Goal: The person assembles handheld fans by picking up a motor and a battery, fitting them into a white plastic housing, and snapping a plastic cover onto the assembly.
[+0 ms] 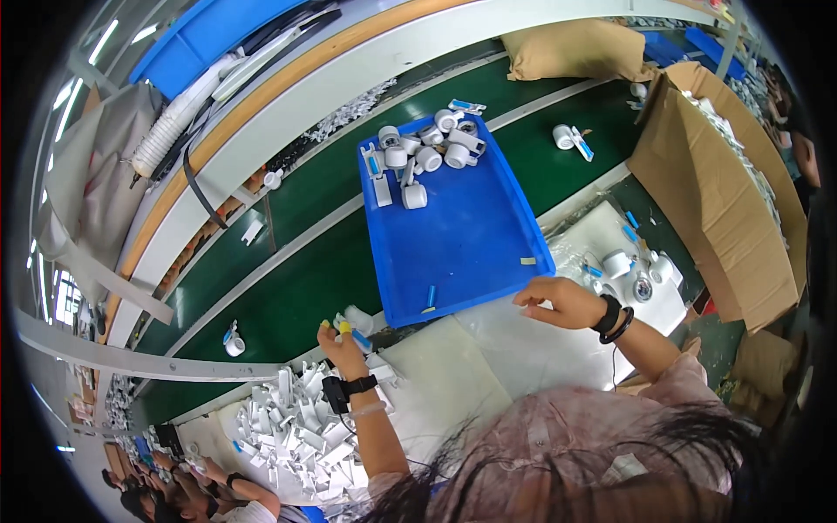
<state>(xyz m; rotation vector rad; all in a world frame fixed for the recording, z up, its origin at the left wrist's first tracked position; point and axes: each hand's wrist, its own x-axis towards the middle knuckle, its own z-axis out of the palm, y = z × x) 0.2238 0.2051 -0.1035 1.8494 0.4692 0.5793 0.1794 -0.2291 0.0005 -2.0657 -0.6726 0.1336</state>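
The left hand (342,352), yellow-tipped fingers half open, is at a whitish piece (358,319) with a blue strip (361,340), though whether it grips it I cannot tell; the empty right hand (562,302) curls loosely by the near right corner of a blue tray (458,248). Glossy white round-headed parts (416,196) crowd the tray's far end, and the tray covers part of the green belt (288,301). White pieces (296,436) heap beside the left forearm, and a cardboard box (697,205) stands at right.

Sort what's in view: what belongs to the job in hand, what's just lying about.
Likely the job's:
blue tray, by the right hand
round white parts in it
heap of white pieces, by the left hand

Probably just lying about:
tan sack
white ribbed hose
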